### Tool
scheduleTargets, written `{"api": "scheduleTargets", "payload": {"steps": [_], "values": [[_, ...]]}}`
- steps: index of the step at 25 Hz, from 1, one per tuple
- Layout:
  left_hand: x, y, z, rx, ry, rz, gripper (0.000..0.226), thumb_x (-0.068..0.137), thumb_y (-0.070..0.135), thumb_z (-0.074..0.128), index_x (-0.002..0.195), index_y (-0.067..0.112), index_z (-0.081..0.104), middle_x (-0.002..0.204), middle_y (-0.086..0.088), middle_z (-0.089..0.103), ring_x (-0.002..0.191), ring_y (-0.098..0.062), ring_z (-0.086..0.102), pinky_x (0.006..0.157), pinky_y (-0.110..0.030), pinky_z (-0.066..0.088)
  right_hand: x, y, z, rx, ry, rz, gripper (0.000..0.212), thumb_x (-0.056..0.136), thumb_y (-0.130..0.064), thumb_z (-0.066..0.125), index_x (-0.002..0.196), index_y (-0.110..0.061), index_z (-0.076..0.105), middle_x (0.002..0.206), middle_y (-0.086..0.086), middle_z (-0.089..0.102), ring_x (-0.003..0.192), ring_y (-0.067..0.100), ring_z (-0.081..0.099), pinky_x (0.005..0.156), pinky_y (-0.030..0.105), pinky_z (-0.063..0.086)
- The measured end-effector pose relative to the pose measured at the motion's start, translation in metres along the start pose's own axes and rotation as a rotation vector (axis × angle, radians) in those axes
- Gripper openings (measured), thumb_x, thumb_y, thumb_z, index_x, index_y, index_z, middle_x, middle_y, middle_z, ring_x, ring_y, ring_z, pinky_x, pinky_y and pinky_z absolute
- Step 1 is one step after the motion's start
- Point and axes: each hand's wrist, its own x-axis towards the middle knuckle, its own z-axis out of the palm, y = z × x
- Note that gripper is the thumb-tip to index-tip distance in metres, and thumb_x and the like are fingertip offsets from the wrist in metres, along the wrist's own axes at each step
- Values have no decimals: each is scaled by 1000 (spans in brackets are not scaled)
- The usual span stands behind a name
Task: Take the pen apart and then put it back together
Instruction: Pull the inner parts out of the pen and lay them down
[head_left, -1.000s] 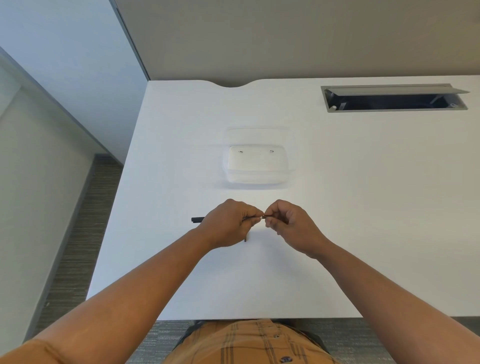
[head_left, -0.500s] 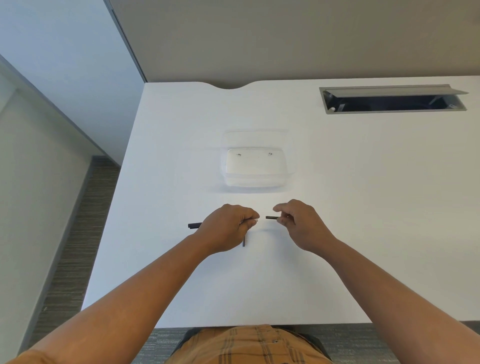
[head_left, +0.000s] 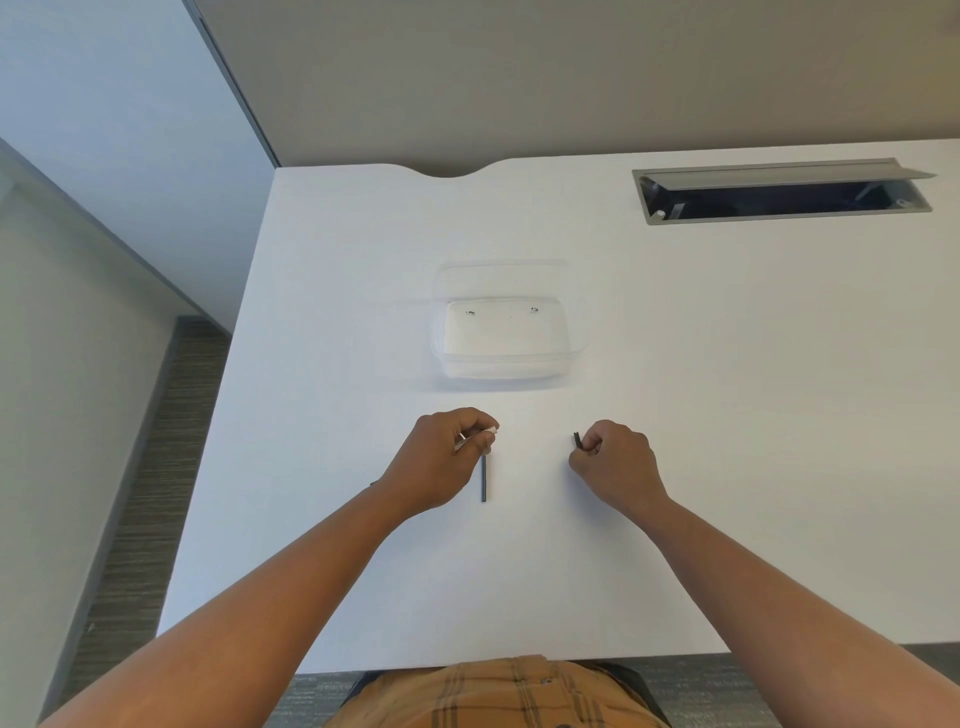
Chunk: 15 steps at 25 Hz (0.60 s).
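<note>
My left hand (head_left: 441, 460) is closed around the pen body, whose pale front end (head_left: 490, 431) sticks out past my fingertips; a dark tip of it shows behind my wrist (head_left: 373, 483). A thin dark rod (head_left: 483, 479) lies on the white table just right of that hand, pointing toward me. My right hand (head_left: 618, 465) is well to the right, pinching a small dark pen piece (head_left: 577, 440) that stands up from my fingers. A gap of bare table separates the two hands.
A clear plastic container (head_left: 574, 345) sits on the table beyond my hands. An open grey cable hatch (head_left: 779, 179) is set into the far right of the table. The table's left edge (head_left: 218, 441) drops to carpet; a partition wall stands behind.
My hands were joined at the pen; now they are apart. The right hand has moved right with the small dark piece pulled off, and the left holds the body.
</note>
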Motion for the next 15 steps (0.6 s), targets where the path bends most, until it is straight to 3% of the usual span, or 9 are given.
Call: {"api": "scheduleTargets", "payload": {"steps": [8,13,15], "values": [[3,2,0,-61,36,-47,11,99,25,62,101,26,72,84,14,74,72,7,62,66,-7,41,3,2,2,-4,-10,20,11,84,-23,66,82,-13,63,76,3,70,74,25,66,59,30,45],[2,3,-1,-148,42,-77,10,99,26,62,102,26,72,82,12,75,84,-3,70,76,-19,49,3,4,3,0,-4,-2,14,83,-26,66,80,-13,60,74,1,69,72,25,65,60,31,46],[2,4,-1,-230,39,-100,11,100,24,61,103,27,71,81,10,76,73,-3,67,70,-20,48,0,5,4,24,45,-51,13,83,-24,65,77,-17,55,66,-5,60,64,22,58,60,32,46]]}}
